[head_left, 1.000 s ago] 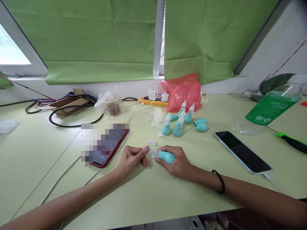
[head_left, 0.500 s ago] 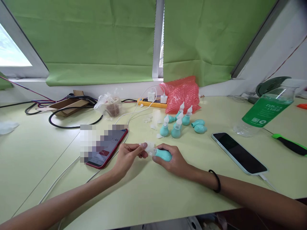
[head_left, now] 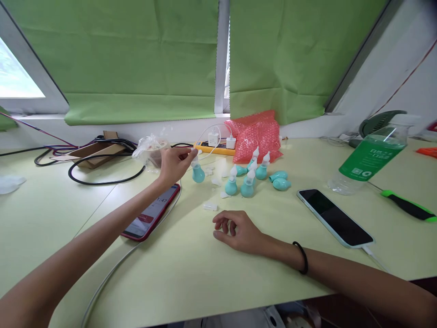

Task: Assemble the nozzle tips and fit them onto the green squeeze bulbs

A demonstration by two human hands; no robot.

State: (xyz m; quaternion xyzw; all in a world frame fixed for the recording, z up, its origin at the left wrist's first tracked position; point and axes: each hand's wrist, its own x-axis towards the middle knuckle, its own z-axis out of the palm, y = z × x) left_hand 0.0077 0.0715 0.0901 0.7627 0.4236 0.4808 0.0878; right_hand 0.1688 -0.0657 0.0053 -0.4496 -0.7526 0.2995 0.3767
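My left hand (head_left: 175,165) is raised over the table and pinches the clear tip of a teal bulb aspirator (head_left: 197,172), which hangs from my fingers left of the group. My right hand (head_left: 235,231) rests on the table with fingers loosely curled and nothing in it. Several finished teal aspirators (head_left: 246,179) stand behind it, and two teal bulbs without tips (head_left: 280,179) lie at their right. Small clear plastic parts (head_left: 210,206) lie loose between my hands.
A red phone (head_left: 150,214) with a white cable lies at the left, a white phone (head_left: 334,217) at the right. Pink bubble wrap (head_left: 254,134), a yellow power strip (head_left: 213,146), a bagged cup (head_left: 152,150), a green bottle (head_left: 370,155), black cables and a box stand behind.
My left hand lifted the assembled aspirator by its tip, up and away toward the group. My right hand let go of the bulb and stayed on the table.
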